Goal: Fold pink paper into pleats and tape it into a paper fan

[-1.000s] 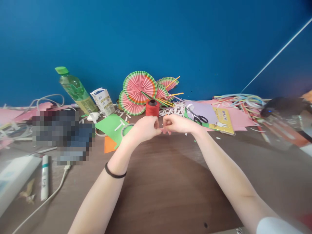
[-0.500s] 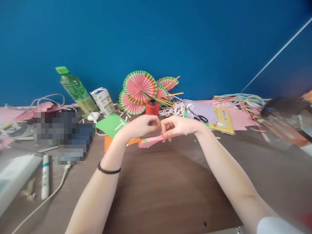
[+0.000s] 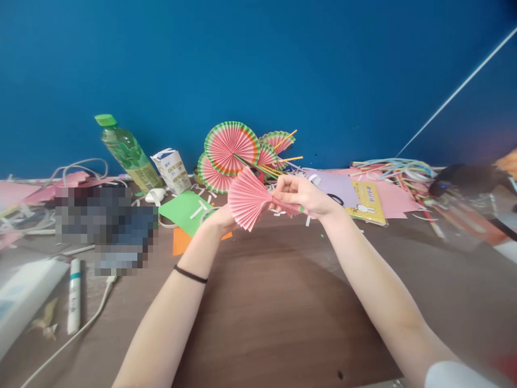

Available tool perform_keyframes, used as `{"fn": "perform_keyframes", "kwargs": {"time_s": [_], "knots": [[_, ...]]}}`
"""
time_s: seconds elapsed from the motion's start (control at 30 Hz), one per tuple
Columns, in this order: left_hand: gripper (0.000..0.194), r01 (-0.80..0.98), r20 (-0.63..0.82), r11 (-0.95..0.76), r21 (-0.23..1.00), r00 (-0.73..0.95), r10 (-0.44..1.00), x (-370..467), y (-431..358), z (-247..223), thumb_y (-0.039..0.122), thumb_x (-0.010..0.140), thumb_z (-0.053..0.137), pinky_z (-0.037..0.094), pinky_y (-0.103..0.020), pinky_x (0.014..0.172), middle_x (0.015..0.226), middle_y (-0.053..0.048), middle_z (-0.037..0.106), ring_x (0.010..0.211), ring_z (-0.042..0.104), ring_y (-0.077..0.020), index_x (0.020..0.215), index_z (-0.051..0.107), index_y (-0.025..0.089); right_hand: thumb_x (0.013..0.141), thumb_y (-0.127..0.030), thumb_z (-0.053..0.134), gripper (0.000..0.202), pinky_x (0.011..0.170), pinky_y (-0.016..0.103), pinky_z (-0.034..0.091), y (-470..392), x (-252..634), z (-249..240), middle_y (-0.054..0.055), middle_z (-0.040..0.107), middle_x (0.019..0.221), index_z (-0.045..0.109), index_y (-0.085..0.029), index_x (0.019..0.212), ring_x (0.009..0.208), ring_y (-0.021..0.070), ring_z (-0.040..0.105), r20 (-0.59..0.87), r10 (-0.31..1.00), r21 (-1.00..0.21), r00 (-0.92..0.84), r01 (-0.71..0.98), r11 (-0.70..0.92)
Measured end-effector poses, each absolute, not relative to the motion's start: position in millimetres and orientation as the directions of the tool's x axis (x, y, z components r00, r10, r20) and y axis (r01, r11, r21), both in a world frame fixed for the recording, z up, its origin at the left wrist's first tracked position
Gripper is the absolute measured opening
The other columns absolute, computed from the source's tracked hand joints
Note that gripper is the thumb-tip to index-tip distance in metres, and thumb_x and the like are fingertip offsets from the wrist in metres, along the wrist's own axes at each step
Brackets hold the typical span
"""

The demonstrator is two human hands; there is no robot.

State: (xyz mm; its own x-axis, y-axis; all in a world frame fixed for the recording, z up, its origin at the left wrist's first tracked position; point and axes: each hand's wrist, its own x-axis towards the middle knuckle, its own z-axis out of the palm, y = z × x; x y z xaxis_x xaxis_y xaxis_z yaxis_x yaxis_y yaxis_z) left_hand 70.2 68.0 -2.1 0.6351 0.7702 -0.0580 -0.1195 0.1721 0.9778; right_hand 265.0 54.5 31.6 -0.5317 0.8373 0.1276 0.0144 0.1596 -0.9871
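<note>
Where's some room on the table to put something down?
Bare table shows between the left arm and right arm, nearer than the pink fan. Another patch lies right of the right arm. It's crowded along the wall.

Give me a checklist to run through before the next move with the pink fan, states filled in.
1. Right hand grips pink fan at its narrow middle: ok.
2. Left hand grips it too: cannot tell, fingers hidden behind it.
3. Fan's left end spread: ok.
4. Right end spread as wide: not ok, much narrower.
5. Scissors uncovered: not ok, right hand hides most of them.
</note>
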Motion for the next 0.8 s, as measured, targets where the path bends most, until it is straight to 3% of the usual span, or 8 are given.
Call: {"fn": "perform_keyframes", "kwargs": {"time_s": [0.2,0.37,0.5,0.6,0.7,0.8], "knots": [[0.014,-0.335,-0.111,0.396,0.855,0.627,0.771,87.5,65.1,-2.3,0.02,0.067,0.07,0.042,-0.017,0.058,0.065,0.003,0.053,0.057,0.048,-0.0035,0.072,0.059,0.014,0.065,-0.045,0.071,0.037,0.056,0.023,0.05,60.8,262.8,27.1,0.003,0.066,0.075,0.045,-0.019,0.07,0.063,0.0107,0.061,0.176,0.928,-0.984,-0.328,-0.078,0.16],[0.017,-0.308,-0.1,0.302,0.902,0.532,0.841,93.0,62.9,-2.7,0.024,0.064,0.07,0.041,-0.019,0.061,0.06,0.003,0.053,0.055,0.049,-0.0041,0.072,0.06,0.012,0.064,-0.045,0.071,0.036,0.063,0.025,0.051,67.2,260.4,20.3,0.002,0.066,0.077,0.047,-0.019,0.071,0.068,0.0118,0.061,0.208,0.954,-0.977,-0.218,-0.087,0.194],[0.014,-0.027,-0.008,0.018,0.999,0.327,0.945,90.7,61.7,6.1,0.026,0.069,0.062,0.041,-0.021,0.062,0.059,0.002,0.056,0.055,0.05,-0.0065,0.071,0.061,0.013,0.067,-0.04,0.071,0.031,0.053,0.023,0.047,71.1,262.0,14.0,0.004,0.066,0.073,0.049,-0.018,0.071,0.062,0.0119,0.061,0.177,0.973,-0.982,-0.149,0.043,0.186],[0.017,0.23,0.056,-0.124,0.965,0.281,0.958,84.6,59.0,17.7,0.03,0.072,0.057,0.041,-0.023,0.062,0.061,0.0,0.058,0.06,0.053,-0.0111,0.075,0.062,0.014,0.069,-0.039,0.068,0.028,0.038,0.019,0.038,71.5,262.7,11.2,0.003,0.065,0.065,0.049,-0.018,0.072,0.049,0.0106,0.056,0.098,0.98,-0.98,-0.176,0.153,0.125],[0.018,0.482,0.124,-0.272,0.833,0.317,0.94,79.8,53.8,30.1,0.029,0.076,0.051,0.039,-0.024,0.061,0.066,-0.002,0.062,0.065,0.055,-0.0141,0.075,0.063,0.016,0.071,-0.039,0.066,0.027,0.031,0.018,0.031,69.0,261.5,11.3,0.004,0.066,0.064,0.05,-0.017,0.072,0.039,0.0077,0.049,0.028,0.972,-0.96,-0.235,0.264,0.092],[0.017,0.677,0.191,-0.443,0.588,0.415,0.889,79.5,48.3,39.0,0.023,0.077,0.048,0.036,-0.025,0.06,0.068,-0.002,0.062,0.066,0.054,-0.0155,0.074,0.063,0.018,0.072,-0.039,0.065,0.026,0.031,0.017,0.028,64.3,259.6,14.4,0.003,0.066,0.064,0.052,-0.016,0.071,0.035,0.0042,0.042,-0.017,0.941,-0.912,-0.338,0.392,0.124]]}}
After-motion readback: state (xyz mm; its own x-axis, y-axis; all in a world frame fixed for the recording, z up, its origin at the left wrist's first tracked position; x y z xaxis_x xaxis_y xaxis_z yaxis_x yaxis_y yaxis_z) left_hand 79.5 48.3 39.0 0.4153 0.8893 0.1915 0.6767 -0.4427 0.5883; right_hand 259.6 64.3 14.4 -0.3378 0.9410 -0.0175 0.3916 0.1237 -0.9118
